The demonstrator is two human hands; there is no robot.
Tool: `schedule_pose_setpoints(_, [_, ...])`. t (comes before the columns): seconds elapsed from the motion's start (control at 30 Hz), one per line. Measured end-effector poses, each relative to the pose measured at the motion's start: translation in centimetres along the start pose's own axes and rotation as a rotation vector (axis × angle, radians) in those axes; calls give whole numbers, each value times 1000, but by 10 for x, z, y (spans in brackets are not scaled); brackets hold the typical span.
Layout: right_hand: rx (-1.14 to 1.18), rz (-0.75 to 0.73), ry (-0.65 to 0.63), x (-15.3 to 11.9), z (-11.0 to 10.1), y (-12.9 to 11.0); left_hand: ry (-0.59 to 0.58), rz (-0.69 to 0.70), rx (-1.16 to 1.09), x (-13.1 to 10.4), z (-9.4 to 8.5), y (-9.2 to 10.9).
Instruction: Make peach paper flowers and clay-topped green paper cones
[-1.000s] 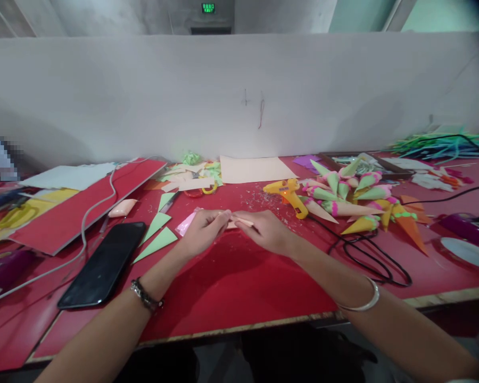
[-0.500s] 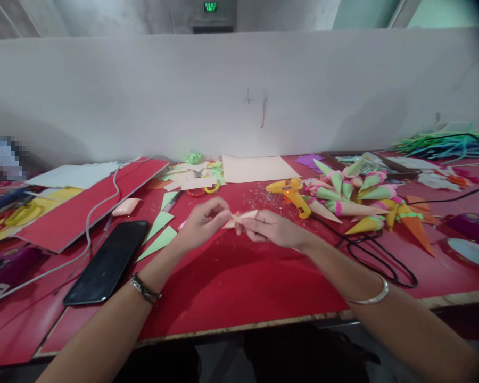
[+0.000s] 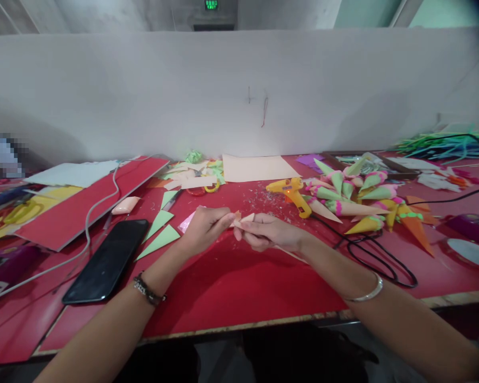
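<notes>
Over the middle of the red table (image 3: 239,298), a small peach paper piece (image 3: 247,218) is pinched between my two hands, which nearly touch. My left hand (image 3: 208,227) has its thumb and fingers pressed on its left end. On its right side, my right hand (image 3: 268,232) is closed round the paper. Green paper triangles (image 3: 158,242) and a pink patterned piece (image 3: 187,221) lie left of my left hand. Beyond my right hand rests a yellow glue gun (image 3: 293,194), with finished paper cones (image 3: 343,197) beside it.
A black phone (image 3: 107,260) and a red board (image 3: 91,205) with a white cable across it are on the left. Scissors (image 3: 211,187) and a peach sheet (image 3: 257,168) lie at the back. A black cord (image 3: 367,258) loops at right.
My left fingers have closed down onto the paper's left end, and the hand has turned slightly. The paper is turned in my grip, and a long pale edge now shows below my right wrist.
</notes>
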State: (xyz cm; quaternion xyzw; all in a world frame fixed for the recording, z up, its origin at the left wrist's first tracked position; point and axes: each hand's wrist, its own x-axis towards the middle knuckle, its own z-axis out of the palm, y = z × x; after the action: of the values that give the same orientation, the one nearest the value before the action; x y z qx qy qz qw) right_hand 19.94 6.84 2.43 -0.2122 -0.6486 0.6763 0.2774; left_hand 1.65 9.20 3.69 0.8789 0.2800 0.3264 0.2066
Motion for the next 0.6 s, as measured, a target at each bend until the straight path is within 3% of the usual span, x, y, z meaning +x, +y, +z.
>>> schedule_pose_setpoints(0.1, [-325, -94, 125, 2, 4, -1, 31, -168, -110, 1, 3, 5])
schedule_pose_setpoints(0.2, [-803, -132, 318, 4, 7, -1, 31, -356, -203, 3, 5, 6])
schedule_pose_setpoints(0.3, [-1287, -37, 425, 6, 8, 1, -8, -483, -304, 4, 7, 3])
schedule_pose_setpoints(0.4, [-1601, 47, 444, 7, 8, 3, -29, -595, -461, 5, 11, -1])
schedule_pose_setpoints(0.5, [-1581, 76, 467, 7, 10, 2, -42, -632, -523, 5, 12, -2])
schedule_pose_setpoints(0.6, [-1124, 24, 453, 6, 12, -1, -39, -492, -332, 5, 9, -3])
